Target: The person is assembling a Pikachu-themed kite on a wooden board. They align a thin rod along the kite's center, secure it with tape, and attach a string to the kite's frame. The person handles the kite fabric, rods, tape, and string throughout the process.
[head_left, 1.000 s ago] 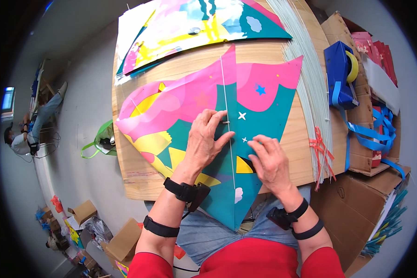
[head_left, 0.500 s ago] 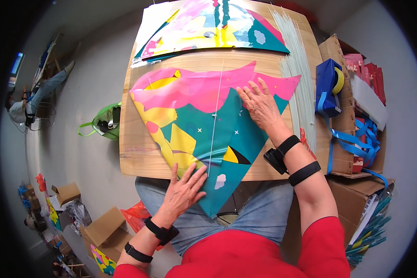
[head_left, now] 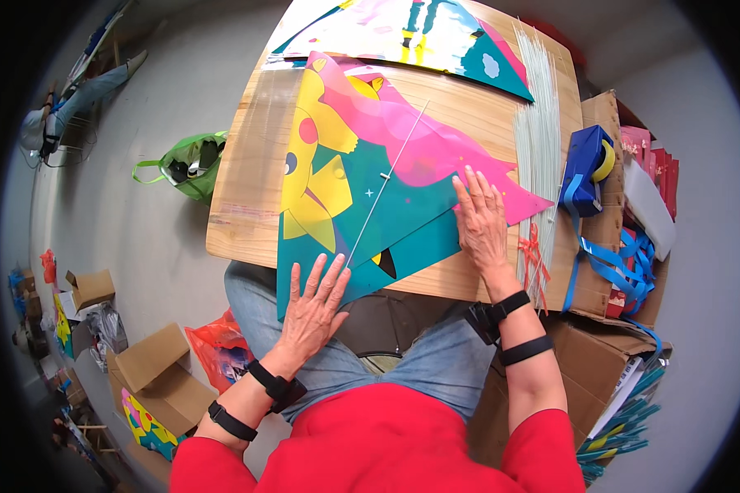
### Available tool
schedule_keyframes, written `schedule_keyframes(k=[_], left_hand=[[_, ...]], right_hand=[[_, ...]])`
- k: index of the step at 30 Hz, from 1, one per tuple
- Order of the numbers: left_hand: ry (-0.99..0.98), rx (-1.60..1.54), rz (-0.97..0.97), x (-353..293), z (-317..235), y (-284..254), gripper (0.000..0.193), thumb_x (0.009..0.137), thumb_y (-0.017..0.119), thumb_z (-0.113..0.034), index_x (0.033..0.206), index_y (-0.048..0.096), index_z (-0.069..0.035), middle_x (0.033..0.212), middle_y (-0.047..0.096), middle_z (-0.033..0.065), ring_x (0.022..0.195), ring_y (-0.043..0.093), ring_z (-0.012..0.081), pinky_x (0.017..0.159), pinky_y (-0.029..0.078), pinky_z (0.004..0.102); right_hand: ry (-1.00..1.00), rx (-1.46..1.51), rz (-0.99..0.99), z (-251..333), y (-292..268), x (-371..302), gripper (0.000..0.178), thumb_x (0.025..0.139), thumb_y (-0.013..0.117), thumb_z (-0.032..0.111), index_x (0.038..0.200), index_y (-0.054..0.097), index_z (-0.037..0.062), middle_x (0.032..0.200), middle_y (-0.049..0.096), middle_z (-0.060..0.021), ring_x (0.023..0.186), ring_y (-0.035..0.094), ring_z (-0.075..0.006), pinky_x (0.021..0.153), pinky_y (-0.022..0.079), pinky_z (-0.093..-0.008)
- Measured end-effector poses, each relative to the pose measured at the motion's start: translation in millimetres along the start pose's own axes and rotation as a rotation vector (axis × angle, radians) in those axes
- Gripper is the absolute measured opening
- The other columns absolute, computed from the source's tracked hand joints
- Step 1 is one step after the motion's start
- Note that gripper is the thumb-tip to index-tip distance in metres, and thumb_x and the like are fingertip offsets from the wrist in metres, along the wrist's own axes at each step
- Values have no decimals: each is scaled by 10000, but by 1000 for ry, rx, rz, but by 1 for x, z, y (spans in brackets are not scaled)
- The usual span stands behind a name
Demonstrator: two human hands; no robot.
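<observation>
A folded kite [head_left: 362,177] of thin printed sheet, pink, teal and yellow, lies on the wooden table, its lower left corner past the near edge. A slim white rod [head_left: 375,212] with a small white fitting midway runs slantwise over it. My left hand [head_left: 310,311] rests on the lower left of the sheet with spread fingers, close to the rod's lower end. Flat on the right part, by the pink-teal border, lies my right hand [head_left: 481,222], fingers stretched out. Neither hand grips anything.
More printed kites [head_left: 419,41] lie stacked at the table's far side. Many thin pale rods [head_left: 538,123] run along its right side, with red ties [head_left: 533,251] near them. A blue tape dispenser [head_left: 582,172] and cardboard box [head_left: 604,222] stand right. Left hangs a green bag [head_left: 191,168].
The kite has turned clockwise, its near corner swinging left and its right tip coming nearer. Both hands have shifted with it and stay flat on the sheet. The view has shifted slightly.
</observation>
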State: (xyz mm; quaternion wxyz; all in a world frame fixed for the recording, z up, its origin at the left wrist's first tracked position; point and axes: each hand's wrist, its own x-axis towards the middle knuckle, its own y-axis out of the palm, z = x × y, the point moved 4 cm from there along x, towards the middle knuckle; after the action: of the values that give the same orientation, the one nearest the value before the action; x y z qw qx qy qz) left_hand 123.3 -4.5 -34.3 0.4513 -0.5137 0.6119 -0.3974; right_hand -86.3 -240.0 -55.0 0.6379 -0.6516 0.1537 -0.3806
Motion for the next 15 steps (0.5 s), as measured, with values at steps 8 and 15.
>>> schedule_keyframes(k=[8,15], left_hand=[[153,450,-28,5,110,-17,809,769,727,-217,1510,406,-160,1614,323,-20,1510,255,189,1262,59,512],[202,186,132,47,103,-76,875,661,817,-428,1415,511,-106,1591,349,2,1511,232,241,1266,29,524]], right_hand=[[89,-229,207,4,8,-40,561,913,656,319,1427,523,138,1471,503,-86,1301,498,-296,1155,229,-591],[170,-46,-10,34,-30,-40,286,903,664,210,1141,664,51,1178,645,-107,1057,588,-270,924,417,-453]])
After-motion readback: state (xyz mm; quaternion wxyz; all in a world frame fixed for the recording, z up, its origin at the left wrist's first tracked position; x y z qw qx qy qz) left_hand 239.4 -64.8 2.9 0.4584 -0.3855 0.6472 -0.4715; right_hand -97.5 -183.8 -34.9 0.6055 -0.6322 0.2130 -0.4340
